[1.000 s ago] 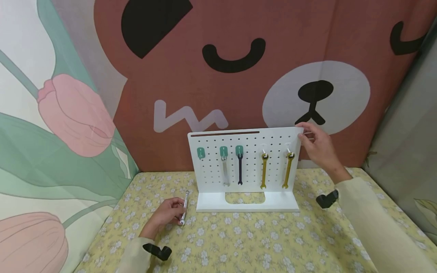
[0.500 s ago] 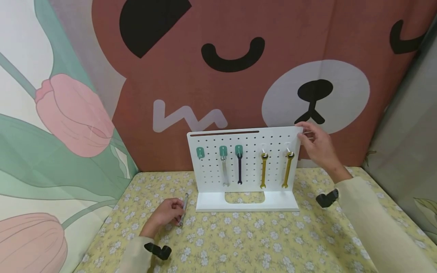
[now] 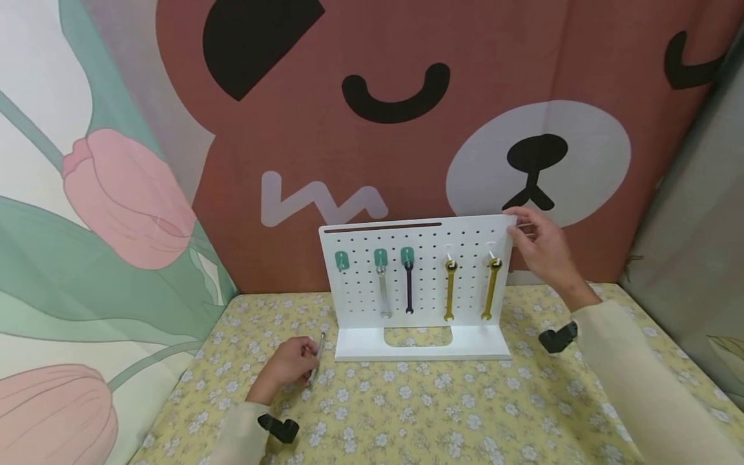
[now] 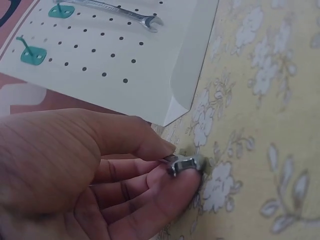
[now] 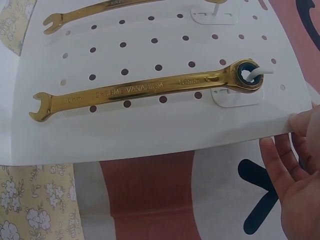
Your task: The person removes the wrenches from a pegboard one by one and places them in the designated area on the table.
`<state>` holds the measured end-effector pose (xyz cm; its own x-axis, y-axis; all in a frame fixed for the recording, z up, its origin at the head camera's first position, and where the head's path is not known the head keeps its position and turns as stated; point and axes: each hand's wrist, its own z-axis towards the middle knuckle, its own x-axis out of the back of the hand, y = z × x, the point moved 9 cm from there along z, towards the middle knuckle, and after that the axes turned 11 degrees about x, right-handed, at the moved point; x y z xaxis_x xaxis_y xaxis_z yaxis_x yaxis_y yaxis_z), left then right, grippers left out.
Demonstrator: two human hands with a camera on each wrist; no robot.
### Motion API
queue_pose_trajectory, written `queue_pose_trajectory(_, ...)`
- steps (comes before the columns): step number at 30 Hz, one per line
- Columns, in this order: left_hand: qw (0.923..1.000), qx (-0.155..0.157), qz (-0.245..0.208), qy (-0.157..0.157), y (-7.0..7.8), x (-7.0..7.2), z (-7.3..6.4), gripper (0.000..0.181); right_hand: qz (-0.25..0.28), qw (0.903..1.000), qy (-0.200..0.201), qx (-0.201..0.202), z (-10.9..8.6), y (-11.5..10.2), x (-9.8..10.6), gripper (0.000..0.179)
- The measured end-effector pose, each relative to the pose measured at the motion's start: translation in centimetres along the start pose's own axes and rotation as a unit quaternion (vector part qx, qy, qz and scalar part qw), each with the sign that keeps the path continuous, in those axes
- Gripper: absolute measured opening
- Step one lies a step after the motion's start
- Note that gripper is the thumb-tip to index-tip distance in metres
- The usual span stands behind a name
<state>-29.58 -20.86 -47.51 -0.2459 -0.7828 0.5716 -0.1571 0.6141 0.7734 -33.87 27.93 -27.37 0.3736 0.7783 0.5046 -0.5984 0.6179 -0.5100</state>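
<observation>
Near the board's left front corner, my left hand (image 3: 293, 360) pinches a slim silver wrench (image 3: 320, 349) between thumb and fingers. One end of that wrench pokes out past the fingertips in the left wrist view, close over the tablecloth; the fingers hide much of the rest. My right hand (image 3: 543, 250) grips the upper right corner of a white pegboard (image 3: 427, 303), thumb in front and fingers behind. On the board hang a silver wrench (image 3: 383, 297), a dark wrench (image 3: 409, 290) and two gold wrenches, the outer gold wrench (image 5: 145, 90) being nearest my right hand.
A green hook (image 3: 341, 261) at the board's left side carries nothing. The pegboard stands on a white base (image 3: 360, 349) with a cut-out. Under it lies a yellow flowered tablecloth (image 3: 418, 413). A printed cloth backdrop (image 3: 302, 142) rises close behind the board.
My left hand has shifted slightly right, and the wrench in it has turned a little, leaning more to the right at its far end. My right hand keeps its place on the pegboard.
</observation>
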Motion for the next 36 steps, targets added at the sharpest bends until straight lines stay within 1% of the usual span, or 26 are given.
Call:
queue_pose_trajectory(3, 0.9998, 0.004, 0.017, 0.013, 0.1, 0.0, -0.1, 0.016, -0.002, 1.0000, 0.002, -0.002, 0.0, 0.0, 0.0, 0.036)
queue_pose_trajectory(8, 0.9988, 0.009, 0.040, 0.026, 0.4, 0.0, -0.3, 0.021, -0.004, 1.0000, 0.003, 0.001, 0.0, -0.1, 0.0, 0.036)
queue_pose_trajectory(12, 0.9977, 0.001, 0.058, 0.034, 0.7, 0.1, -0.3, 0.022, -0.005, 1.0000, 0.004, 0.000, 0.0, -0.1, 0.0, 0.036)
queue_pose_trajectory(17, 0.9962, -0.001, 0.076, 0.043, 0.9, 0.3, -0.4, 0.022, -0.005, 1.0000, 0.007, 0.000, 0.0, -0.1, 0.0, 0.037)
queue_pose_trajectory(21, 0.9950, 0.005, 0.086, 0.050, 0.9, 0.3, -0.5, 0.022, -0.011, 0.9999, 0.006, -0.001, 0.0, -0.2, 0.0, 0.037)
queue_pose_trajectory(29, 0.9945, 0.006, 0.091, 0.051, 1.0, 0.2, -0.5, 0.023, -0.010, 0.9999, 0.009, 0.000, 0.1, -0.1, 0.0, 0.037)
queue_pose_trajectory(36, 0.9950, 0.001, 0.091, 0.043, 1.1, -0.1, -0.5, 0.019, -0.010, 0.9998, 0.010, -0.012, -0.1, 0.2, 0.0, 0.036)
